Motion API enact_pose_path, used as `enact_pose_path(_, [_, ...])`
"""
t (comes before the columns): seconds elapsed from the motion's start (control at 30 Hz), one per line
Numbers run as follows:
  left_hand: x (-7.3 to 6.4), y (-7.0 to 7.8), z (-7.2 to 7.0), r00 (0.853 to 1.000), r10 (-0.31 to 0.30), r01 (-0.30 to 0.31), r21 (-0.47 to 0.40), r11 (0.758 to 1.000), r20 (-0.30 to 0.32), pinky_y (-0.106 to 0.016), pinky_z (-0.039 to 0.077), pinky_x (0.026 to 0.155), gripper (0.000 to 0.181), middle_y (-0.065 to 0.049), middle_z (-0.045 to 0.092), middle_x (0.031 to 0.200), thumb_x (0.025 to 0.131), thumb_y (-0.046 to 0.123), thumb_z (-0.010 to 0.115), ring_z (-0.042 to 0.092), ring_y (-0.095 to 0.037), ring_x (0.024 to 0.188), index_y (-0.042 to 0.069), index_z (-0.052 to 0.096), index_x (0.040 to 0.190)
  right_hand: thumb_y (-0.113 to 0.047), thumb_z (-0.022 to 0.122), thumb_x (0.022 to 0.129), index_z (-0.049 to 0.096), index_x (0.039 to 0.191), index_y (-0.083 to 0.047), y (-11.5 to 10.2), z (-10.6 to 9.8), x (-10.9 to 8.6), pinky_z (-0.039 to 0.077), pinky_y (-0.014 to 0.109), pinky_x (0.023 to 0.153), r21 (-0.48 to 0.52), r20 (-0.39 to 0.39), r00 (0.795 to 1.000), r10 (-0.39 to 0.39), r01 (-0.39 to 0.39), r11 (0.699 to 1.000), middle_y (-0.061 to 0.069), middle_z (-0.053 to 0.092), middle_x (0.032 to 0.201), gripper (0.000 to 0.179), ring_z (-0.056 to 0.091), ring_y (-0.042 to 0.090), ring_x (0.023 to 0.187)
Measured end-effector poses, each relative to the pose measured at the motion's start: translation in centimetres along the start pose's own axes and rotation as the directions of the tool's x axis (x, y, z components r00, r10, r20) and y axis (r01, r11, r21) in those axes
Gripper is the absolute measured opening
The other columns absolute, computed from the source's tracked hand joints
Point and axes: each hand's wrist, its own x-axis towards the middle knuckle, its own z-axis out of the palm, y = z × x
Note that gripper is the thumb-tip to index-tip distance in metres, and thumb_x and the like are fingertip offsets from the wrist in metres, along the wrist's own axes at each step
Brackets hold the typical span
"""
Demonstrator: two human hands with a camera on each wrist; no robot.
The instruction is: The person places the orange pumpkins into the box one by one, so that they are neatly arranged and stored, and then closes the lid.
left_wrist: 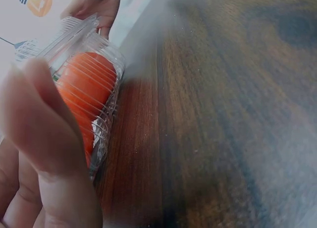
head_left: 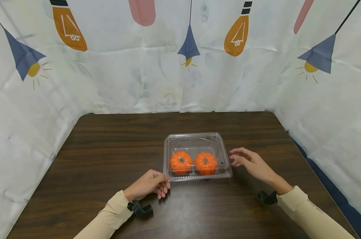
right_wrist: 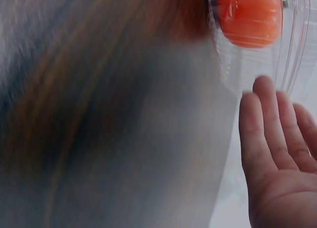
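Observation:
A clear plastic clamshell box, lid down, sits on the dark wood table. Inside it, side by side, are two orange pumpkins with green stems, a left pumpkin and a right pumpkin. My left hand is at the box's near left corner, its thumb at the rim and its fingers loosely bent below. In the left wrist view its thumb partly hides the box. Beside the box's right edge hovers my right hand, fingers extended and holding nothing; the right wrist view shows its fingertips just short of the plastic.
The dark wood table spreads around the box on all sides. A white cloth printed with lamps and bulbs hangs behind and along both sides. Each wrist bears a dark band, the left band and the right band.

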Motion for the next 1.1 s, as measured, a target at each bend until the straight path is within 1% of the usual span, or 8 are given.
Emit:
enact_pose_path(0.13, [0.0, 0.0, 0.0, 1.000, 0.001, -0.001, -0.003, 1.000, 0.012, -0.020, 0.058, 0.058, 0.037, 0.001, 0.066, 0.076, 0.108, 0.018, 0.044, 0.062, -0.007, 0.064, -0.008, 0.065, 0.093, -0.025, 0.052, 0.109, 0.059, 0.132, 0.001, 0.2, 0.1, -0.2, 0.063, 0.027, 0.088, 0.141, 0.101, 0.995, 0.020, -0.035, 0.989, 0.013, 0.071, 0.115, 0.036, 0.073, 0.012, 0.097])
enact_pose_path(0.27, [0.0, -0.1, -0.1, 1.000, 0.011, -0.011, -0.002, 1.000, 0.023, -0.020, 0.058, 0.059, 0.038, 0.001, 0.066, 0.076, 0.109, 0.017, 0.042, 0.062, -0.007, 0.064, -0.009, 0.065, 0.094, -0.024, 0.052, 0.109, 0.057, 0.124, 0.006, 0.3, 0.4, -0.4, 0.063, 0.027, 0.085, 0.229, 0.154, 0.986, 0.057, -0.092, 0.969, 0.008, 0.070, 0.106, 0.034, 0.072, 0.015, 0.094])
enact_pose_path(0.37, [0.0, -0.2, -0.1, 1.000, 0.017, -0.016, -0.004, 1.000, 0.023, -0.020, 0.057, 0.059, 0.038, 0.001, 0.066, 0.076, 0.108, 0.017, 0.041, 0.062, -0.007, 0.064, -0.007, 0.065, 0.093, -0.024, 0.050, 0.109, 0.056, 0.118, 0.007, 0.4, 0.7, -0.6, 0.064, 0.029, 0.085, 0.258, 0.179, 0.980, 0.084, -0.129, 0.957, 0.009, 0.069, 0.102, 0.032, 0.073, 0.018, 0.093])
enact_pose_path(0.5, [0.0, -0.3, 0.0, 1.000, 0.025, -0.024, -0.011, 1.000, 0.017, -0.019, 0.057, 0.059, 0.035, 0.001, 0.065, 0.076, 0.107, 0.016, 0.040, 0.061, -0.006, 0.064, -0.003, 0.064, 0.090, -0.023, 0.048, 0.110, 0.057, 0.113, 0.007, 0.5, 1.2, -0.8, 0.065, 0.032, 0.085, 0.277, 0.245, 0.966, 0.080, -0.149, 0.949, 0.012, 0.069, 0.100, 0.032, 0.075, 0.021, 0.092])
enact_pose_path(0.6, [0.0, -0.4, 0.0, 0.999, 0.035, -0.035, -0.018, 0.999, 0.012, -0.020, 0.058, 0.060, 0.034, 0.001, 0.065, 0.076, 0.107, 0.015, 0.040, 0.061, -0.006, 0.064, -0.001, 0.064, 0.088, -0.023, 0.046, 0.111, 0.059, 0.111, 0.007, 0.7, 1.7, -0.9, 0.065, 0.033, 0.085, 0.310, 0.300, 0.952, 0.066, -0.163, 0.937, 0.010, 0.070, 0.099, 0.033, 0.076, 0.021, 0.091])
enact_pose_path(0.8, [0.1, -0.5, 0.2, 0.999, 0.048, -0.047, -0.035, 0.998, 0.007, -0.020, 0.058, 0.060, 0.034, 0.002, 0.066, 0.076, 0.106, 0.014, 0.040, 0.061, -0.006, 0.065, -0.002, 0.064, 0.088, -0.022, 0.044, 0.110, 0.061, 0.111, 0.010, 0.7, 2.5, -0.9, 0.066, 0.034, 0.082, 0.427, 0.374, 0.925, 0.061, -0.231, 0.874, 0.004, 0.076, 0.095, 0.035, 0.077, 0.019, 0.089])
enact_pose_path(0.97, [0.2, -0.6, 0.3, 0.998, 0.066, -0.066, -0.040, 0.997, -0.007, -0.019, 0.057, 0.059, 0.033, 0.001, 0.066, 0.076, 0.105, 0.013, 0.040, 0.061, -0.006, 0.065, -0.002, 0.064, 0.087, -0.020, 0.042, 0.111, 0.065, 0.113, 0.012, 0.9, 3.1, -0.9, 0.066, 0.033, 0.082, 0.528, 0.414, 0.910, -0.010, -0.230, 0.818, 0.002, 0.079, 0.097, 0.039, 0.078, 0.017, 0.090])
enact_pose_path(1.1, [0.3, -0.7, 0.4, 0.997, 0.070, -0.071, -0.044, 0.997, -0.022, -0.019, 0.057, 0.059, 0.033, 0.001, 0.065, 0.076, 0.103, 0.010, 0.039, 0.062, -0.006, 0.064, -0.006, 0.064, 0.087, -0.018, 0.042, 0.111, 0.069, 0.109, 0.007, 1.0, 3.4, -1.0, 0.066, 0.032, 0.080, 0.601, 0.419, 0.906, -0.060, -0.227, 0.766, 0.002, 0.080, 0.096, 0.037, 0.079, 0.016, 0.088])
